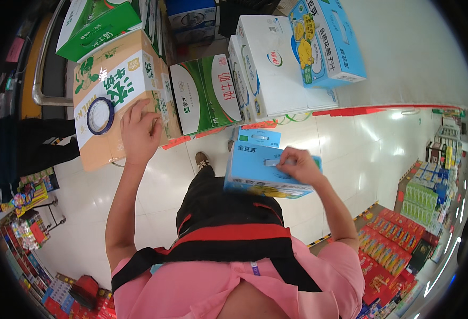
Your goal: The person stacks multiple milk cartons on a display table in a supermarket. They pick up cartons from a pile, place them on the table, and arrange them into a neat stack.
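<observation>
My right hand grips the handle of a light-blue drink carton, which hangs in front of my body above the floor. A second blue carton shows just beyond it. My left hand, fingers bent, rests by the edge of an orange and white milk carton; no item shows in its fingers. A roll of clear tape lies on that carton, left of the hand. To the right of it is a green and white milk carton.
White milk cartons and another blue drink carton stand on the far surface. A green milk box sits at the upper left, near a metal rail. Stacked red packages are at the lower right. A person's dark-clothed leg is at left.
</observation>
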The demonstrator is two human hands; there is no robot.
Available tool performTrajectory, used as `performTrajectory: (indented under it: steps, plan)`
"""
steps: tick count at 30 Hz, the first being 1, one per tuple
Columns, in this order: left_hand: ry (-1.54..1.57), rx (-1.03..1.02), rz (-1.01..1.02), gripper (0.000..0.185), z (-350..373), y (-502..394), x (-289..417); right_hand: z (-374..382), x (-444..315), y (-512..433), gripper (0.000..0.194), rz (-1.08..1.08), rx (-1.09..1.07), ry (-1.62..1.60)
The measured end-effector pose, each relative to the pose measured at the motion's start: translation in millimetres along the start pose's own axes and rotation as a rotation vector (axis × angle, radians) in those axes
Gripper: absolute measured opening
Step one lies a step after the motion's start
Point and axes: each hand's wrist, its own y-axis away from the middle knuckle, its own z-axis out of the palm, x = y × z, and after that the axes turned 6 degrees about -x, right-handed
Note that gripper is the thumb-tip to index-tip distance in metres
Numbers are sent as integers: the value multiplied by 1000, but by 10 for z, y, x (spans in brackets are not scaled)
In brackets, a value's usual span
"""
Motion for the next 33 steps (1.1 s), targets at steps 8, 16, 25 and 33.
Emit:
performTrajectory:
  steps: [8,16,25,33]
  plan:
    - [-61,-29,-28,12,19,-61,42,298,1789,-976,14,48,-129,381]
    - [-95,-29,-41,10,5,-104,89,306,3056,-1730,16,123,-108,448]
    - [-60,-14,-71,10,4,-110,97,187,3327,-1750,39,116,-158,379]
    - [-10,45,-32,9,-46,-64,108,-565,246,-547,20,-519,219,300]
